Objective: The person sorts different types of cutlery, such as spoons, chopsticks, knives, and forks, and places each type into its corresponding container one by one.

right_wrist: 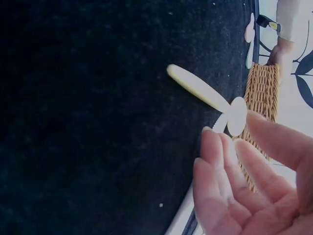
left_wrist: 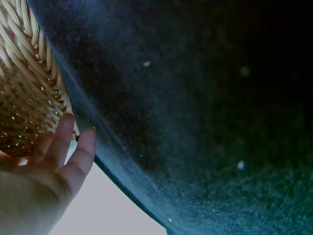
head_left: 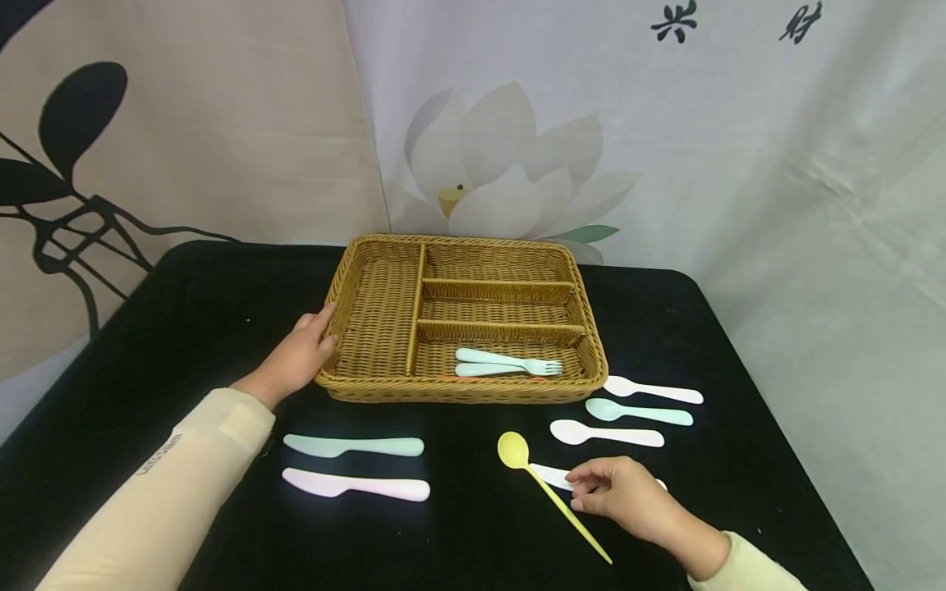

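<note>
My left hand rests against the left side of a woven basket, fingers extended; in the left wrist view its fingers touch the wicker. My right hand hovers low over a pale knife, covering its middle. In the right wrist view its fingers are loosely bent, the thumb stands apart, and the knife lies behind them, unpinched. A yellow spoon with a long thin handle lies just left of that hand, its bowl near the blade tip. Light green forks lie in the basket's front right compartment.
Right of the basket lie a white spoon, a mint spoon and a pale pink spoon. A mint knife and a pink knife lie in front of it. Dividers split the basket. A printed cloth hangs behind the black table.
</note>
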{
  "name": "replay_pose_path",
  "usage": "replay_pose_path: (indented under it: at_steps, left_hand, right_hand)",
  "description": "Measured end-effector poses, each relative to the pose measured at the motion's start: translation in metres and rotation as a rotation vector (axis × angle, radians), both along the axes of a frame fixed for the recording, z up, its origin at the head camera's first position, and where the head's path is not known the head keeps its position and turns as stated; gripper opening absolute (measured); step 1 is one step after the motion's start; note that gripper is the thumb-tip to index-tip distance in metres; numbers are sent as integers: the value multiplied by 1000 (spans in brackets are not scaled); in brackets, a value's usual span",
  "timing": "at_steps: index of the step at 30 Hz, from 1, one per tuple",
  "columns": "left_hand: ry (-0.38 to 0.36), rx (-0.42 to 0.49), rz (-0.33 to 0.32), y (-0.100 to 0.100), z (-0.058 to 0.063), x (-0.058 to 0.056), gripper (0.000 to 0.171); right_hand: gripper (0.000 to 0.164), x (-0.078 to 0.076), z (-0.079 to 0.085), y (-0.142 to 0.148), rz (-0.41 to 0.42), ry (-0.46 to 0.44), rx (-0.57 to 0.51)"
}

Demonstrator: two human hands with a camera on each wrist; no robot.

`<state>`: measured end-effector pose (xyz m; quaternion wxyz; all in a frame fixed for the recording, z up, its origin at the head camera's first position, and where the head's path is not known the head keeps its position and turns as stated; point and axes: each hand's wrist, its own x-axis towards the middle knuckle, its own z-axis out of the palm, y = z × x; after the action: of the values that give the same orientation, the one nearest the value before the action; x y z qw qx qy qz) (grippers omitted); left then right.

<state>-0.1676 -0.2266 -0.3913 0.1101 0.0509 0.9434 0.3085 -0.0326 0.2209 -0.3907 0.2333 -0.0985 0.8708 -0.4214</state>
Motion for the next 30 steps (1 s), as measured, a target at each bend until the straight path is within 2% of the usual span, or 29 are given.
replay_pose_path:
  at_steps: [13, 20, 30]
  left_hand:
    - [10, 6, -4, -2, -3, -2, 63]
    - [4, 11, 1, 0, -1, -1, 64]
    - [0, 26, 4, 0, -2, 0, 64]
  right_hand:
    - [20, 5, -7, -5, 47, 39, 78]
    - [20, 7, -9, -8, 48, 93, 102]
    - [20, 9, -9, -13, 56, 124, 149]
